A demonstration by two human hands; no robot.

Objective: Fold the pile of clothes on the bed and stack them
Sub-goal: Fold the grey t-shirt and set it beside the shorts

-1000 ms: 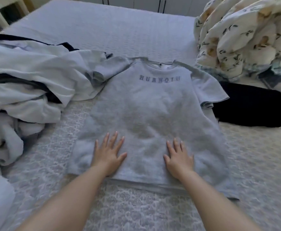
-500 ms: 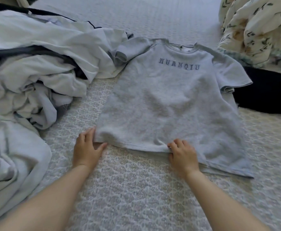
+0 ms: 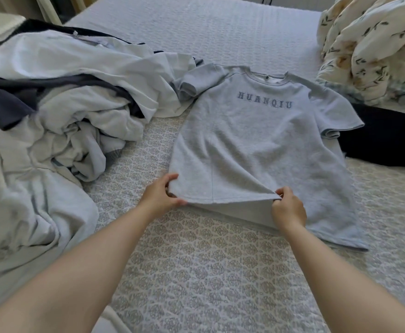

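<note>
A light grey T-shirt [image 3: 254,140] with dark lettering across the chest lies face up on the bed, collar away from me. My left hand [image 3: 160,195] pinches the near left corner of its hem. My right hand [image 3: 288,209] pinches the hem near its middle. Between the two hands the hem is lifted a little off the bedspread; the right part of the hem still lies flat. A heap of unfolded white, pale blue and dark clothes [image 3: 59,111] sits to the left, touching the shirt's left sleeve.
A folded black garment [image 3: 386,138] lies right of the shirt, beside its right sleeve. A bunched floral duvet [image 3: 374,42] fills the far right corner. The patterned bedspread [image 3: 208,272] stretches between me and the shirt. A pale furniture leg stands at top left.
My hands slid from flat on the shirt's lower front down to its hem, closed on the edge, and now lift it slightly off the bed.
</note>
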